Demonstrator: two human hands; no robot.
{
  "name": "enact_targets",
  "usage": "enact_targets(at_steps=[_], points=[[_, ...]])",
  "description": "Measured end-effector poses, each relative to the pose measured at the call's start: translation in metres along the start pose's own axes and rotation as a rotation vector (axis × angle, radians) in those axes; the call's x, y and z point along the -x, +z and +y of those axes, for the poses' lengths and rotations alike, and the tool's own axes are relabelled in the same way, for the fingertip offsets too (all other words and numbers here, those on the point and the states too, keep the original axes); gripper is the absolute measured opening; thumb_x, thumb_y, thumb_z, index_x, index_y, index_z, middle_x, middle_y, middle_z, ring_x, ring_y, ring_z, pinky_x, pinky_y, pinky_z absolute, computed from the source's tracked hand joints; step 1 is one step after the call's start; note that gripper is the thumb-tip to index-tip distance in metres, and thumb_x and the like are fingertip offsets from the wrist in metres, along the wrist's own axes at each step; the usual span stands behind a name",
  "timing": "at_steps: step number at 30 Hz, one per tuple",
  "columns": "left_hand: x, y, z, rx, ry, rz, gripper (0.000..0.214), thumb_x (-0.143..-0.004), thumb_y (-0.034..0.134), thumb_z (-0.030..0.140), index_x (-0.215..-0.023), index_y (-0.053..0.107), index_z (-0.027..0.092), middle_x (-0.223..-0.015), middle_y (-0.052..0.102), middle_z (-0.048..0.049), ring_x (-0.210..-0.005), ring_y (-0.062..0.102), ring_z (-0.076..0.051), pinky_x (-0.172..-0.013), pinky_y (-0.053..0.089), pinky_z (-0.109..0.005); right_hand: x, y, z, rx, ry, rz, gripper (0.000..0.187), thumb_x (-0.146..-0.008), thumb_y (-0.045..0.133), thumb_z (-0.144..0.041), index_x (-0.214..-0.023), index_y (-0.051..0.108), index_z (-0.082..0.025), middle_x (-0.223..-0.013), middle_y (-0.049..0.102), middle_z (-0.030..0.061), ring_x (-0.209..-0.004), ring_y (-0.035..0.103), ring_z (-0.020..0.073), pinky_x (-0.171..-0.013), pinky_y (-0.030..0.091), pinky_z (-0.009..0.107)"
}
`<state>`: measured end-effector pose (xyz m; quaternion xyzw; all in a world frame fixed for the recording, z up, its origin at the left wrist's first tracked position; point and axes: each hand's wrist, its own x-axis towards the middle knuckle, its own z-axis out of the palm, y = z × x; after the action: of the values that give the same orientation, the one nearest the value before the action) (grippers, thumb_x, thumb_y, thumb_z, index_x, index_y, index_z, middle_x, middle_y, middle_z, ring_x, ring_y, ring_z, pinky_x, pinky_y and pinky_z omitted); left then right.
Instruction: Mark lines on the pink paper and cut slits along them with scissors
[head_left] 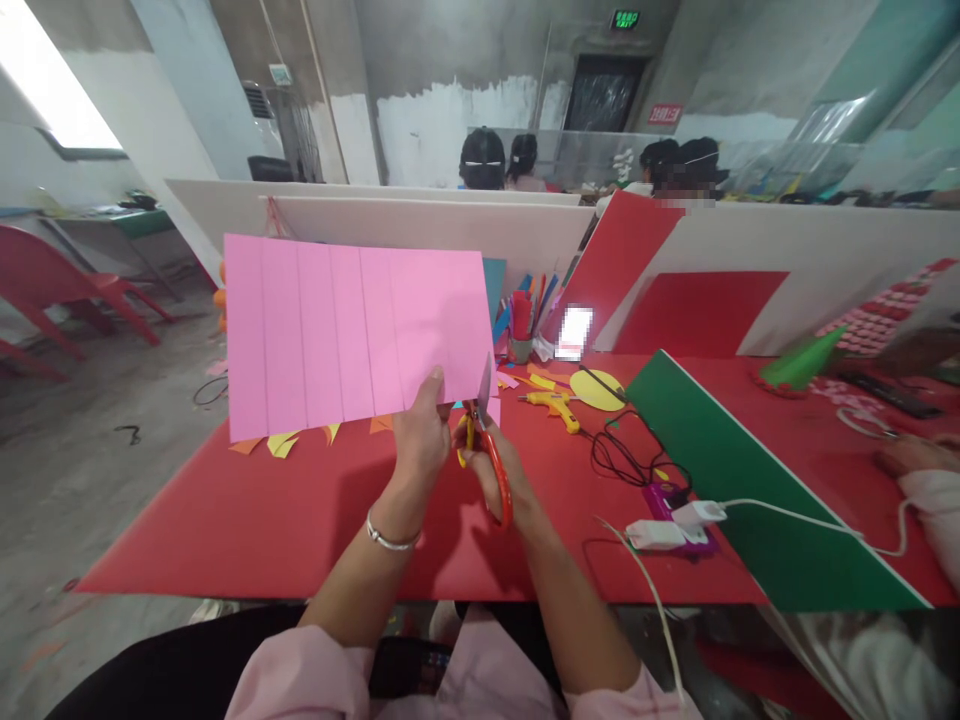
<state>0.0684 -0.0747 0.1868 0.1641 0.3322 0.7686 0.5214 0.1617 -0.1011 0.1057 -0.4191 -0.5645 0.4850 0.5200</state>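
My left hand (pixel 422 437) grips a large pink paper sheet (pixel 337 330) by its lower edge, thumb on the front. Several parallel vertical lines run across the sheet, which is held up above the red tabletop (pixel 330 540). In my right hand (pixel 517 475) is a pair of scissors (pixel 499 475) with red and yellow handles. The blades point upward at the sheet's lower right corner, one of them in front of the paper. Part of another pink piece shows behind the blades. Most of my right fingers are hidden behind the handles.
A yellow glue gun (pixel 553 405) lies right of my hands, near a yellow paper oval (pixel 598 390). Black cable leads to a purple power strip (pixel 697 540) with white plugs. A green board (pixel 720 470) slants across the table. At far right, a co-worker's hand (pixel 904 455) rests near another tool.
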Motion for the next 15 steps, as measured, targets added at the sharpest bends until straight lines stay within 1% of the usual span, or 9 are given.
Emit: enact_targets(at_steps=[4, 7, 10, 13, 15], points=[[0.0015, -0.0016, -0.0017, 0.005, -0.014, 0.015, 0.026, -0.086, 0.073, 0.012, -0.111, 0.074, 0.016, -0.104, 0.081, -0.0089, -0.106, 0.077, -0.024, -0.100, 0.060, -0.037, 0.0052, 0.0009, -0.0003, -0.052, 0.016, 0.016, 0.034, -0.075, 0.058, -0.020, -0.107, 0.067, -0.026, -0.101, 0.070, 0.0026, -0.087, 0.064, 0.0199, -0.078, 0.052, 0.032], [0.0015, -0.0029, -0.0018, 0.021, -0.011, 0.008, 0.031, -0.086, 0.072, 0.011, -0.116, 0.074, 0.017, -0.105, 0.081, -0.0086, -0.104, 0.078, -0.023, -0.097, 0.061, -0.036, 0.0079, 0.0023, -0.0007, -0.071, 0.034, 0.019, 0.038, -0.076, 0.058, -0.021, -0.112, 0.067, -0.026, -0.101, 0.070, 0.0025, -0.090, 0.066, 0.0211, -0.078, 0.052, 0.033], [0.0017, -0.0042, -0.0013, 0.025, -0.008, 0.002, 0.032, -0.086, 0.072, 0.011, -0.117, 0.074, 0.017, -0.106, 0.081, -0.0088, -0.103, 0.078, -0.023, -0.098, 0.060, -0.036, 0.0086, 0.0041, 0.0011, -0.067, 0.037, 0.008, 0.041, -0.077, 0.059, -0.022, -0.117, 0.067, -0.026, -0.102, 0.069, 0.0025, -0.090, 0.066, 0.0211, -0.079, 0.052, 0.034], [0.0020, -0.0050, -0.0008, 0.019, 0.003, -0.008, 0.031, -0.086, 0.072, 0.011, -0.115, 0.075, 0.017, -0.106, 0.081, -0.0087, -0.100, 0.078, -0.022, -0.097, 0.059, -0.036, 0.0079, 0.0060, 0.0049, -0.071, 0.068, 0.034, 0.040, -0.077, 0.061, -0.024, -0.117, 0.068, -0.026, -0.103, 0.068, 0.0022, -0.091, 0.065, 0.0210, -0.083, 0.052, 0.036], [0.0020, -0.0054, -0.0006, 0.013, 0.003, -0.015, 0.029, -0.086, 0.072, 0.012, -0.114, 0.075, 0.017, -0.105, 0.081, -0.0084, -0.098, 0.077, -0.022, -0.094, 0.059, -0.035, 0.0076, 0.0067, 0.0073, -0.071, 0.089, 0.057, 0.043, -0.077, 0.061, -0.025, -0.119, 0.068, -0.027, -0.102, 0.068, 0.0019, -0.092, 0.065, 0.0210, -0.086, 0.052, 0.037]])
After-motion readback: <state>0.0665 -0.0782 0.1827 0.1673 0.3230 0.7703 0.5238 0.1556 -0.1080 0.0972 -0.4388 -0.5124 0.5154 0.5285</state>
